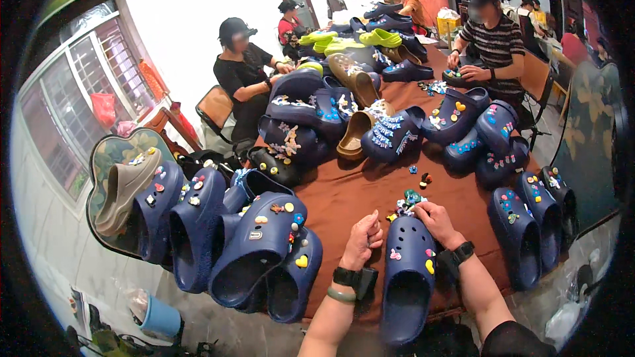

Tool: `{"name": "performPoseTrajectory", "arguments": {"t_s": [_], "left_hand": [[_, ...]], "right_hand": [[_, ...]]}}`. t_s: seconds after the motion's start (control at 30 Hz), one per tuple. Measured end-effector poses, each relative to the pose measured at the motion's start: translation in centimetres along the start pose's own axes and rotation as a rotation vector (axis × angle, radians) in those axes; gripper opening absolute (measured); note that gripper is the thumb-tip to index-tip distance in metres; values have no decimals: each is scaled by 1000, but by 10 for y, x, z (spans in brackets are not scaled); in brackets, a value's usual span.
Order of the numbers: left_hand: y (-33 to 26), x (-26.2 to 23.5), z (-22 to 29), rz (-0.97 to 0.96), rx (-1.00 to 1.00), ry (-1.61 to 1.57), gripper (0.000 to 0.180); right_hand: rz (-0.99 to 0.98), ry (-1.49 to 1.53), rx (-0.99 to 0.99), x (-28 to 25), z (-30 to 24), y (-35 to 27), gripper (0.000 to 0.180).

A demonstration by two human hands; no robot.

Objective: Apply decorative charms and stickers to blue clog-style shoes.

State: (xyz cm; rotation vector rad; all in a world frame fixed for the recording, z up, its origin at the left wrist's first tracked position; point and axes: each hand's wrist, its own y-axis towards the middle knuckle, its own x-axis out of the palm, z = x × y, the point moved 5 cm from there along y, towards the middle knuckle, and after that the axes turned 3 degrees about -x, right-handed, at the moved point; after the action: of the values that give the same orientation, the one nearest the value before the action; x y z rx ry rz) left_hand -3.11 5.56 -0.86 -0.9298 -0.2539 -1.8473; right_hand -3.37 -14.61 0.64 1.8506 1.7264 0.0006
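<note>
A navy foam clog lies in front of me, toe pointing away and its opening toward me. It has holes in its top and a few pink, red and yellow charms near its edges. Left of its toe is my left hand, fingers curled in and thumb up; whatever it may hold is hidden. My right hand reaches over the right side of the toe, fingertips pinched together at a small heap of colourful shoe charms. What lies between those fingertips is too small to make out. Both wrists wear black bands.
Navy clogs with charms stand at my left, beside a taupe clog; more navy clogs stand at my right. A big clog pile covers the far brown tablecloth. Several people work around the table. A blue bin is on the floor.
</note>
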Motion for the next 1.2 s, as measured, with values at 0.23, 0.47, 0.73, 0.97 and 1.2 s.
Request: {"name": "performPoseTrajectory", "arguments": {"t_s": [0.23, 0.47, 0.73, 0.97, 1.2], "left_hand": [[11, 8, 3, 101, -52, 76, 26], [21, -3, 0, 136, -53, 201, 31], [9, 6, -8, 77, 9, 424, 33], [15, 5, -11, 61, 60, 503, 33], [17, 0, -9, 47, 125, 562, 36]], "right_hand": [[136, 70, -4, -21, -1, 7, 20], [-134, 322, 172, -28, -16, -14, 28], [-193, 191, 303, -10, -27, -80, 54], [-104, 223, 409, -9, -37, -78, 44], [-82, -442, 16, -13, -66, -76, 29]]}}
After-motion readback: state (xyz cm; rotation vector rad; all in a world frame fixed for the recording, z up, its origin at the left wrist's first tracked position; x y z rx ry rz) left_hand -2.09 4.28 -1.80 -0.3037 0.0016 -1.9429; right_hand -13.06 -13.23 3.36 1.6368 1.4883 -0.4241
